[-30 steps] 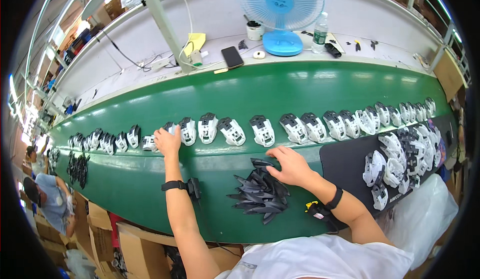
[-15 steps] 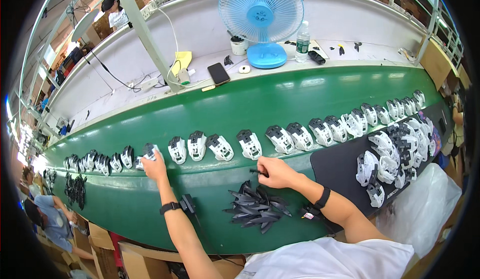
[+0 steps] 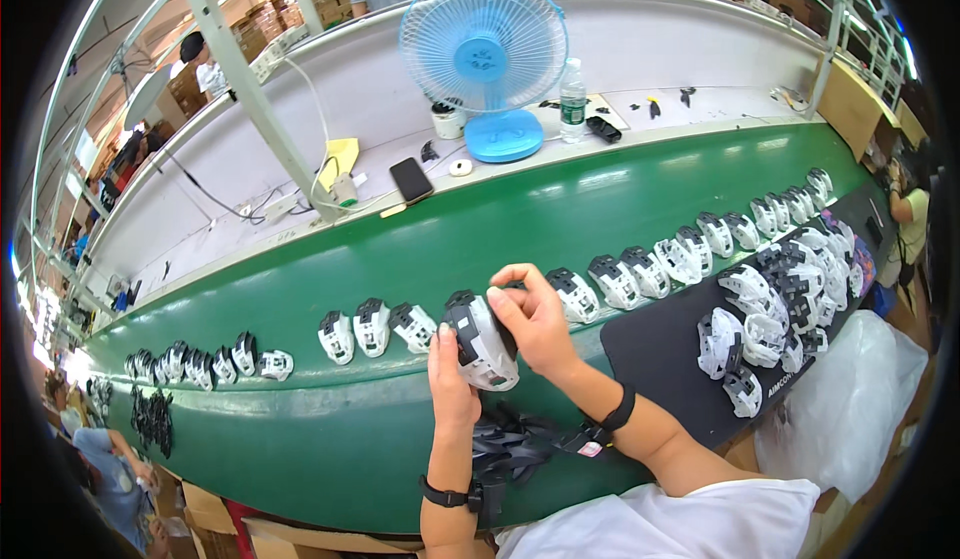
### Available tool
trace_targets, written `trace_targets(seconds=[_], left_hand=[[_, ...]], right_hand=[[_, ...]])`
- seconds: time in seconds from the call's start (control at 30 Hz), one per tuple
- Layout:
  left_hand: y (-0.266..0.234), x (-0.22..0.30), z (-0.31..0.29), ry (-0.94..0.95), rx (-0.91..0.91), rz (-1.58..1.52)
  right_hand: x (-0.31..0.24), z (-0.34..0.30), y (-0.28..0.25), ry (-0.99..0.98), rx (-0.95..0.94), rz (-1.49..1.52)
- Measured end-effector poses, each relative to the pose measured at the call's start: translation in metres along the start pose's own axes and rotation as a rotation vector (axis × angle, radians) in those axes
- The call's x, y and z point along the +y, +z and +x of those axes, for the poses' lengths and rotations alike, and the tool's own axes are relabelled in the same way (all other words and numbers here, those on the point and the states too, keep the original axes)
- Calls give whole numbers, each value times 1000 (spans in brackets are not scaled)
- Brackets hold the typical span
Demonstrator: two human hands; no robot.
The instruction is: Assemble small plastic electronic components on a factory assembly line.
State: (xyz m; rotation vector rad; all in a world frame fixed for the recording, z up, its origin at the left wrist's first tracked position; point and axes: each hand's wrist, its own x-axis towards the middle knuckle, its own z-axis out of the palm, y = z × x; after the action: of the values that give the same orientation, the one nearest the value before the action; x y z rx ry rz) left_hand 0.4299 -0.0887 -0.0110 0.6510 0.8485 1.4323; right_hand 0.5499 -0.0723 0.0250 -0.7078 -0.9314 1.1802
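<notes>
Both hands meet over the near side of the green bench at a white-and-black computer mouse shell [image 3: 488,357]. My left hand [image 3: 452,384] grips its left side, thumb and fingers closed against it. My right hand [image 3: 535,321] pinches at the upper right edge, where a dark curved piece [image 3: 509,331] shows partly under the fingers. Below the hands lies a heap of black curved strips [image 3: 515,444], partly covered by my wrists. More shells stand in a row, among them one white-and-grey shell [image 3: 371,327] left of the hands and another [image 3: 572,296] to the right.
A black mat [image 3: 650,359] at the right bears piled shells [image 3: 765,339]. Bundled black parts [image 3: 152,424] lie far left. Along the back ledge stand a blue fan [image 3: 503,137], a bottle [image 3: 572,104] and a phone [image 3: 411,180]. A plastic bag [image 3: 850,399] hangs near right.
My left hand has moved right from the row's left part. My right hand has risen from beside the black heap to the shell, now between both hands. The view has shifted slightly.
</notes>
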Motion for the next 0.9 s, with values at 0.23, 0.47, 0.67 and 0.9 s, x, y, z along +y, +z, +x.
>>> trace_targets(seconds=[0.23, 0.47, 0.67, 0.9], left_hand=[[17, -9, 3, 250, 18, 159], [20, -2, 0, 193, 25, 143], [31, 6, -15, 439, 101, 653], [25, -12, -9, 510, 130, 606]], right_hand=[[10, 2, -10, -318, 59, -469], [1, -4, -7, -64, -36, -410], [20, -8, -18, -103, -125, -544], [18, -14, -19, -154, -114, -476]])
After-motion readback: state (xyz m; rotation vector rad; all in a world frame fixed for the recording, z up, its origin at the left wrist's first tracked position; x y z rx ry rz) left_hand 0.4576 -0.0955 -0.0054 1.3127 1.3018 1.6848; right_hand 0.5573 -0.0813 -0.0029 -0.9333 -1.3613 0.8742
